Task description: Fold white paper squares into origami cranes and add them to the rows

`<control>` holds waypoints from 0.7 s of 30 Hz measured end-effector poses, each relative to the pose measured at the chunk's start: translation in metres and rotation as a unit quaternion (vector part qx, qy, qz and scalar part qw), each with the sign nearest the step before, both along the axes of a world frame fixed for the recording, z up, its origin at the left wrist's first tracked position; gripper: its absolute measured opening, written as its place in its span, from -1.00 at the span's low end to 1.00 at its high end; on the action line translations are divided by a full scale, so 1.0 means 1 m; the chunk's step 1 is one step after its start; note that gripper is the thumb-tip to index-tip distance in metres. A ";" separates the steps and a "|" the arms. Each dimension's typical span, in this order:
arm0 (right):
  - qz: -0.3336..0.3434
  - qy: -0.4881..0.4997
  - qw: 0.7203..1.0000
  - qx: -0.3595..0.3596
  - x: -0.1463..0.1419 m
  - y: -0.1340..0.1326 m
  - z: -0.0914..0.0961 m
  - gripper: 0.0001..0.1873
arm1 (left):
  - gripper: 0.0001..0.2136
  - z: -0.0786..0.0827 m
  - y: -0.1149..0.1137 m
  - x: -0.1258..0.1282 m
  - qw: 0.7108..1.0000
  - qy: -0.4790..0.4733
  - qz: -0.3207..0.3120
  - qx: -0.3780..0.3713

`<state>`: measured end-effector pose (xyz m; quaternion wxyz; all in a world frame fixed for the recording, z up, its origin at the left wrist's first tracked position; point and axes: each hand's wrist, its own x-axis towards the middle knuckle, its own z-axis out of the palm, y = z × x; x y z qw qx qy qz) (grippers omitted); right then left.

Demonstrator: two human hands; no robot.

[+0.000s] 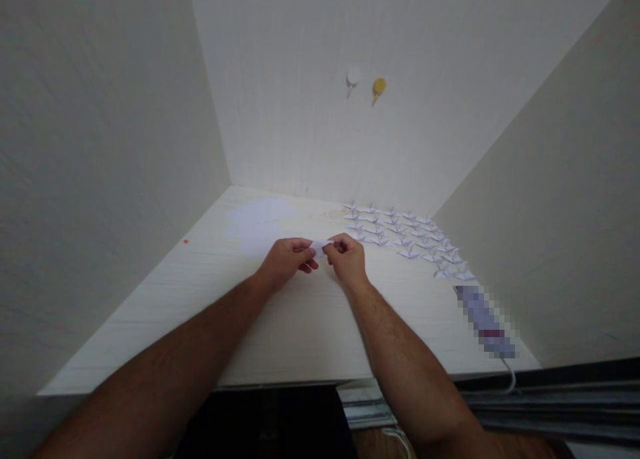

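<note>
My left hand (287, 259) and my right hand (346, 258) meet over the middle of a pale wooden desk (280, 332). Both pinch a small piece of white folded paper (320, 246) between their fingertips, just above the desk top. A stack of white paper sheets (257, 224) lies flat just beyond my left hand.
Several small folded paper cranes (403, 236) stand in rows at the back right of the desk. A blurred purple object (484, 320) with a white cable lies near the right front edge. Walls close in the desk on three sides; two hooks (366, 86) hang on the back wall.
</note>
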<state>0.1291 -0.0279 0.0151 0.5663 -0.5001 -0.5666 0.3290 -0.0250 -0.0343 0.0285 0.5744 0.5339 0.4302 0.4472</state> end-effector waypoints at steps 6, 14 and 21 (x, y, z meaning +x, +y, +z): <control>0.001 0.000 1.000 0.023 0.001 -0.005 0.005 -0.84 | -0.80 -0.005 0.003 -0.002 0.999 0.025 0.015 0.043; -0.013 -0.070 0.994 0.086 0.005 -0.006 0.002 -0.78 | -0.72 -0.008 0.005 -0.003 0.997 0.046 0.038 0.051; -0.021 -0.113 0.985 0.132 0.010 -0.006 0.003 -0.78 | -0.74 -0.002 0.003 -0.001 0.995 0.048 0.063 0.052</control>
